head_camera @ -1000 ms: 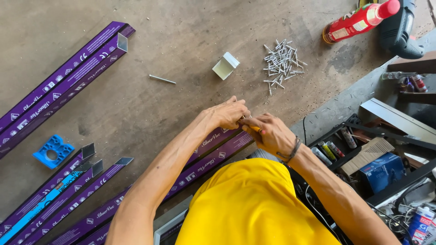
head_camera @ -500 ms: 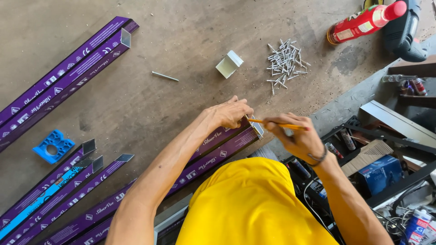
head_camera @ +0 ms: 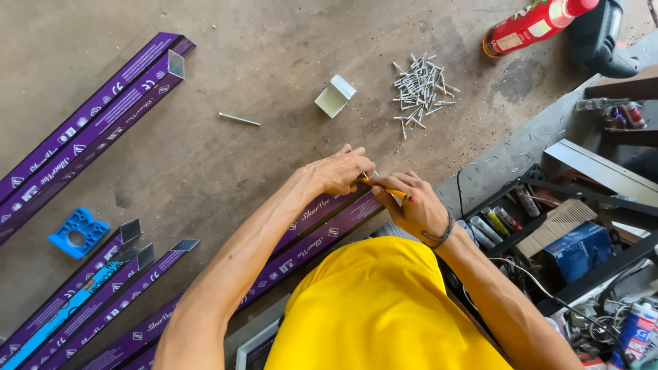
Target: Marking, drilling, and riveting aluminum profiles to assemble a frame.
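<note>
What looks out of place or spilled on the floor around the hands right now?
A loose heap of screws lies scattered on the bare concrete floor, not in any container. One single screw lies apart from it, left of a small white block. A red spray can lies on its side. Nothing looks damaged.

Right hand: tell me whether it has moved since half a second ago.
Yes. The right hand has drawn back left to meet the left hand over the purple bar, farther from the pile of screws.
</note>
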